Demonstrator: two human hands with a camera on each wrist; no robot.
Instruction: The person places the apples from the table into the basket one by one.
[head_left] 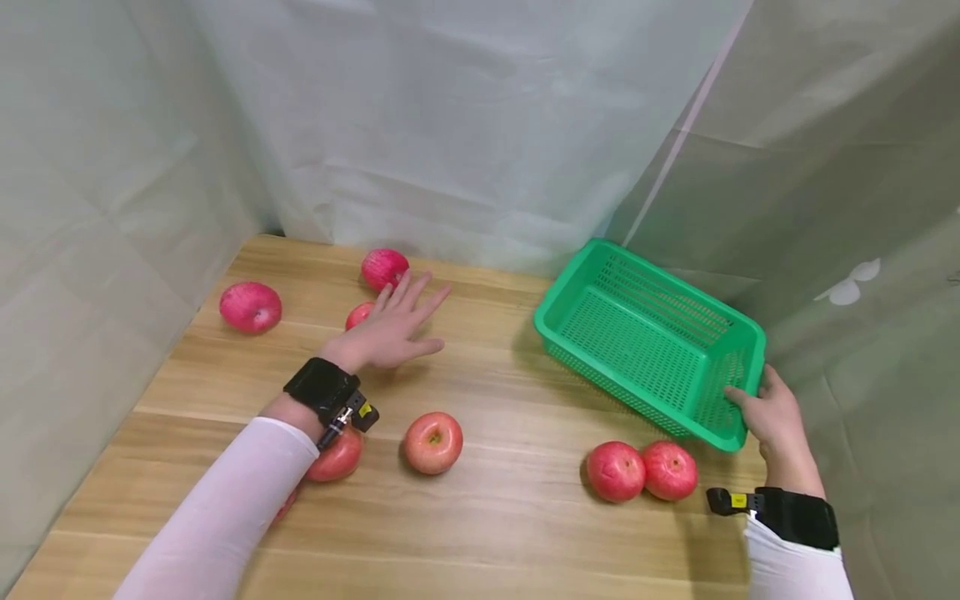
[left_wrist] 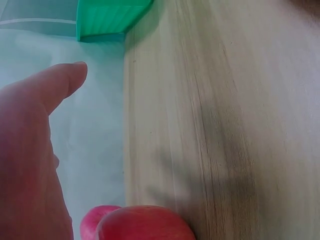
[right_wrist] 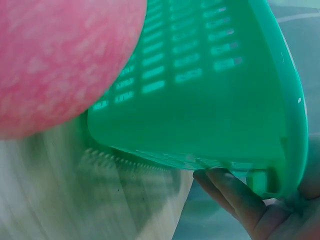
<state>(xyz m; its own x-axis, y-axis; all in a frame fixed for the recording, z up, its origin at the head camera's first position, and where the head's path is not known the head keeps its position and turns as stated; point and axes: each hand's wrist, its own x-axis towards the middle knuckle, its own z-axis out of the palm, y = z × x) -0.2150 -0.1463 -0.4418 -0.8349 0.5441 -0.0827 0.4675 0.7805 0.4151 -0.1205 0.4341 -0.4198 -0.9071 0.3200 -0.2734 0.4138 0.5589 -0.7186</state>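
Note:
A green plastic basket (head_left: 637, 342) with slotted walls stands at the back right, nothing in it. My right hand (head_left: 776, 417) grips its right end, thumb over the rim on the inside and fingers against the outer wall (right_wrist: 200, 130). Whether the basket's base touches the table I cannot tell. My left hand (head_left: 386, 329), fingers spread, hovers over the left part of the table with nothing in it. Beside its fingers is a dark pink apple (head_left: 384, 268), and another red apple (head_left: 360, 314) is partly hidden behind the hand.
Two apples (head_left: 615, 472) (head_left: 670, 471) sit side by side before the basket. One apple (head_left: 433, 442) lies mid-table, another (head_left: 251, 307) at the left edge. Beneath my left forearm an apple (head_left: 337, 454) is partly covered. Pale curtains (head_left: 465, 125) border the wooden table (head_left: 480, 533).

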